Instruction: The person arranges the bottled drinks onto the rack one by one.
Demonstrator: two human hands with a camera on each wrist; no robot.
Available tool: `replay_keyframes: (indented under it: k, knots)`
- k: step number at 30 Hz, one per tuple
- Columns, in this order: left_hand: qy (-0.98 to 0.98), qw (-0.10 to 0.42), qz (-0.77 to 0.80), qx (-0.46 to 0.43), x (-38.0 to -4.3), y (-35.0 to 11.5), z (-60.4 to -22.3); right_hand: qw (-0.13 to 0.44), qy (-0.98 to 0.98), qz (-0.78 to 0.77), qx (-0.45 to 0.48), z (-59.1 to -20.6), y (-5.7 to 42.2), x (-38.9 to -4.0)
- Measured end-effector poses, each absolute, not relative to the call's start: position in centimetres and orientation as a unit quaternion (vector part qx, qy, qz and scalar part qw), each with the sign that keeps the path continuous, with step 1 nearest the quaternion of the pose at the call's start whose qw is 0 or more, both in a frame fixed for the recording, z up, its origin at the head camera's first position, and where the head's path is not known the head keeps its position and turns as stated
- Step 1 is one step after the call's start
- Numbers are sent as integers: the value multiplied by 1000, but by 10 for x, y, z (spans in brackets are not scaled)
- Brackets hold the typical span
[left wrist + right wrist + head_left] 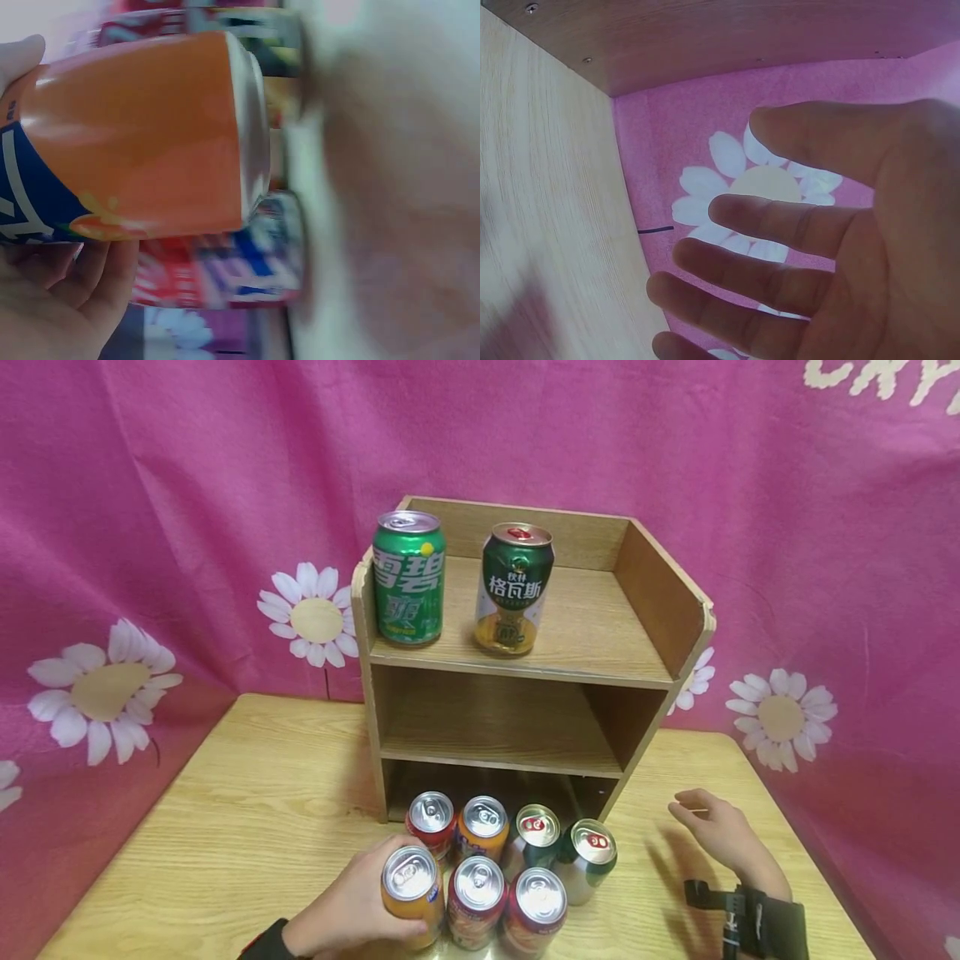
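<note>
The left grip (351,900) is clamped round the orange cylindrical metal can (420,907) in front of the brown wooden shelf unit (588,618), probably from its left side because the dark-red cylindrical can (472,914) stands close on the right, while the right grip (723,837), spread apart, holds nothing.

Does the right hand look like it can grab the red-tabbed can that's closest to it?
Probably yes: the right hand holds nothing, its fingers are open, and no other can seems to stand between it and that red-tabbed can.
</note>
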State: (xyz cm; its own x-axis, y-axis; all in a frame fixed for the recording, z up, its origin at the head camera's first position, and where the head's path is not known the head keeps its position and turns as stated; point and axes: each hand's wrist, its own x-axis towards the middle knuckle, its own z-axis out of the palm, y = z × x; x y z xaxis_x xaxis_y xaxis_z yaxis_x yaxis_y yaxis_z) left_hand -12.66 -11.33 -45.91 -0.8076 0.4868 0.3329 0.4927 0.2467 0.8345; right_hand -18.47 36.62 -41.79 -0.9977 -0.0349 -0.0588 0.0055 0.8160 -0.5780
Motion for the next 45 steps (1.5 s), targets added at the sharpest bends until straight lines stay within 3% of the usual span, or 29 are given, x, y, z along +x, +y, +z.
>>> replay_keyframes:
  k: [18, 27, 45]
  knots:
    - [-744, 49, -594, -302, -148, -121, -360, 44, 951, -307, -7, -418, 367, -187]
    - [-730, 53, -627, -267, -158, -108, -333, 44, 950, -310, -4, -423, 366, -186]
    - [-736, 71, -611, -284, -169, -50, -281, 27, 952, -305, -14, -421, 364, -185]
